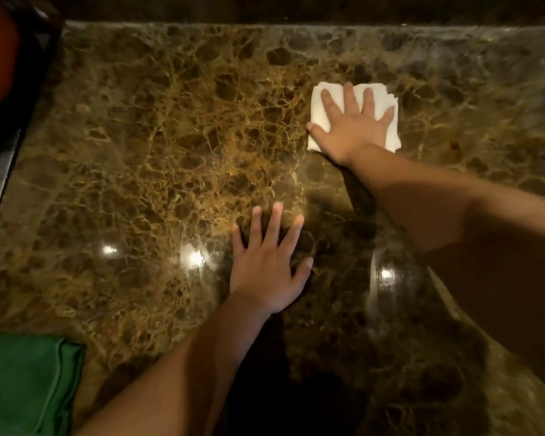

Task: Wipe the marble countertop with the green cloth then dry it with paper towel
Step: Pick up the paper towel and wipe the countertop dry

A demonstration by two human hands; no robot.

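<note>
The brown veined marble countertop [158,146] fills the view. My right hand [351,127] lies flat, fingers spread, pressing a folded white paper towel [320,111] onto the far right part of the stone. My left hand [268,265] rests palm down on the bare marble nearer to me, fingers apart, holding nothing. The green cloth [26,385] lies folded at the near left corner, away from both hands.
A dark raised ledge [296,11] runs along the back of the counter. At the far left stands a red and dark object [0,58], with a metal edge [0,196] below it. Ceiling lights reflect off the polished stone.
</note>
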